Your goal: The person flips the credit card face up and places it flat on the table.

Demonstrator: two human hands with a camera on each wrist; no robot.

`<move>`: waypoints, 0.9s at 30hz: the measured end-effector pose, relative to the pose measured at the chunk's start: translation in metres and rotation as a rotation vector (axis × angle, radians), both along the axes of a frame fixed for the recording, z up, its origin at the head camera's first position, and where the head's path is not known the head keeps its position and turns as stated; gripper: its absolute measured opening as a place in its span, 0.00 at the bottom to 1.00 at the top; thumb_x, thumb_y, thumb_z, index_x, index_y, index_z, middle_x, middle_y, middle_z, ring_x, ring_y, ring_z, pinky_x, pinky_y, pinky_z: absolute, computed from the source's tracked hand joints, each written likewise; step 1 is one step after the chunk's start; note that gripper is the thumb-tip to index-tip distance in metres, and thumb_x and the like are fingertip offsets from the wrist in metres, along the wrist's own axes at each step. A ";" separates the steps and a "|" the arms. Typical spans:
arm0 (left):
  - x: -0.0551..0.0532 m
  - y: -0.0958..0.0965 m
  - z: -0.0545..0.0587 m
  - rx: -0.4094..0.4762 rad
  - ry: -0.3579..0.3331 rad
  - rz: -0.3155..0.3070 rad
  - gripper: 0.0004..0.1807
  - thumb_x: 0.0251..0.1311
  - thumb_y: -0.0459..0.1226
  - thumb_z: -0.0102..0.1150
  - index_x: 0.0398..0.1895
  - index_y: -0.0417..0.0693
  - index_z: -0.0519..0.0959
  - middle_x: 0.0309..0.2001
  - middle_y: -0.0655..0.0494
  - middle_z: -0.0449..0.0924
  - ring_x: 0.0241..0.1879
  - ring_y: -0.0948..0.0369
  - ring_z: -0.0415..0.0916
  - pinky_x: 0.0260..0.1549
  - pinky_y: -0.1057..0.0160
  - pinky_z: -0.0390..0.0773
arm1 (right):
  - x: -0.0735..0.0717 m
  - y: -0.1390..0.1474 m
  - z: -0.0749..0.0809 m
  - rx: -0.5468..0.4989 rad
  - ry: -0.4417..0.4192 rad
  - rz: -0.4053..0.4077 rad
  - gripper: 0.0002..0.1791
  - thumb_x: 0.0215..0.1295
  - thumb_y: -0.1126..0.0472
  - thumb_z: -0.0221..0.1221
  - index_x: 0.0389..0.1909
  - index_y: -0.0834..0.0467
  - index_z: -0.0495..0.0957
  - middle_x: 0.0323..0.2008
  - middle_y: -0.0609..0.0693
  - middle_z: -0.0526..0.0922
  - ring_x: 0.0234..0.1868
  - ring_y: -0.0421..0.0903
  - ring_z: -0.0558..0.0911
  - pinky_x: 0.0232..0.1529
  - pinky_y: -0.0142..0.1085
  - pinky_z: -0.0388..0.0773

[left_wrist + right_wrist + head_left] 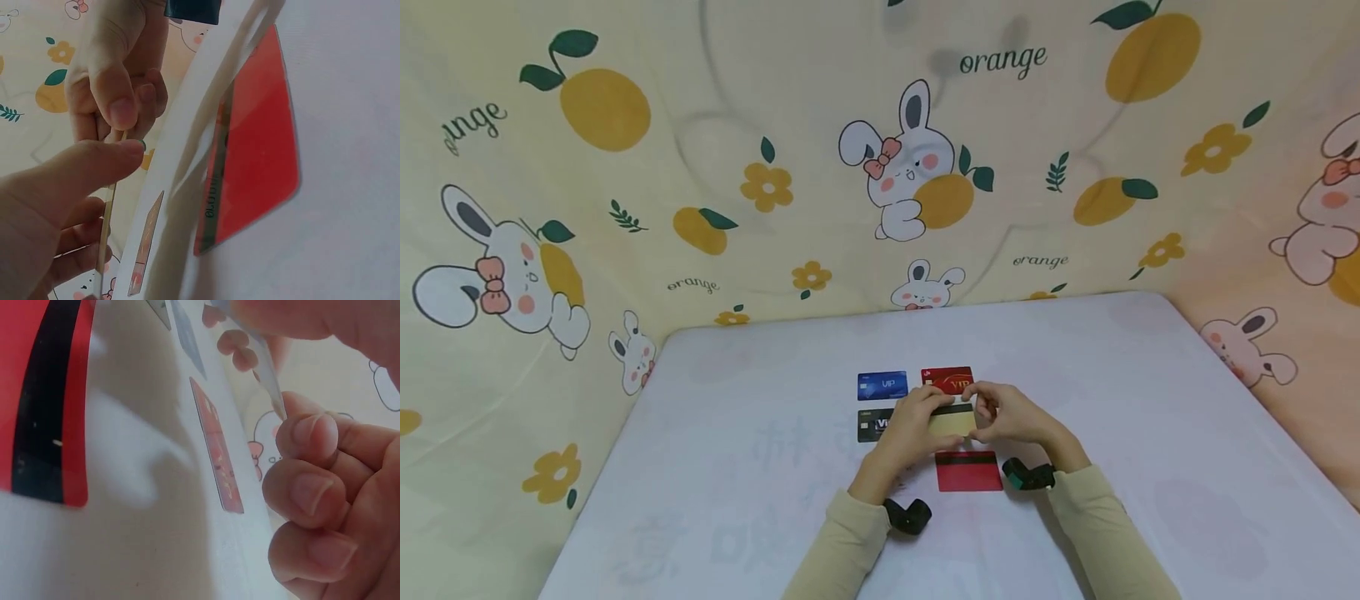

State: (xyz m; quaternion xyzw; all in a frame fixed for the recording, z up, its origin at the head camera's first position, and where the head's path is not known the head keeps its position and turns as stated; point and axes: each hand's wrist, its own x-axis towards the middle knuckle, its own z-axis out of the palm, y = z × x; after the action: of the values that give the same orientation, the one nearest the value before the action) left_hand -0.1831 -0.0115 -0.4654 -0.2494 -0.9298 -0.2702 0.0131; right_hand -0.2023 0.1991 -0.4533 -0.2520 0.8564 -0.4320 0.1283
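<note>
A gold bank card [953, 423] with a dark stripe along its top is held up between both hands. My left hand [908, 427] pinches it from the left, thumb on the near side and fingers behind, as its thin edge shows in the left wrist view. At the opposite end, my right hand [1011, 414] grips the card's right edge with thumb and fingertips. Just below the hands lies a red card [968, 477], its black magnetic stripe facing up. Behind them is a red VIP card [942, 379], partly covered by the fingers.
A blue VIP card [882, 386] lies at the back left of the group. In front of it, a black card [870, 426] is partly hidden by the left hand. All rest on a white-covered table [737, 500], with a patterned cloth [805, 125] hanging behind.
</note>
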 end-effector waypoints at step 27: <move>-0.005 -0.006 0.009 0.319 -0.228 0.033 0.29 0.52 0.48 0.70 0.57 0.51 0.74 0.54 0.55 0.76 0.50 0.60 0.76 0.50 0.65 0.79 | -0.006 0.005 -0.002 -0.142 -0.077 -0.020 0.33 0.49 0.63 0.71 0.57 0.67 0.72 0.26 0.52 0.72 0.27 0.34 0.70 0.28 0.28 0.68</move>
State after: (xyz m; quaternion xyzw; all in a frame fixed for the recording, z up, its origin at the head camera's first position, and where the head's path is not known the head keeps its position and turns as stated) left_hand -0.1881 -0.0179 -0.4566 -0.1965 -0.8748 -0.4401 -0.0482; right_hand -0.2079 0.2042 -0.4556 -0.2351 0.8206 -0.5021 0.1387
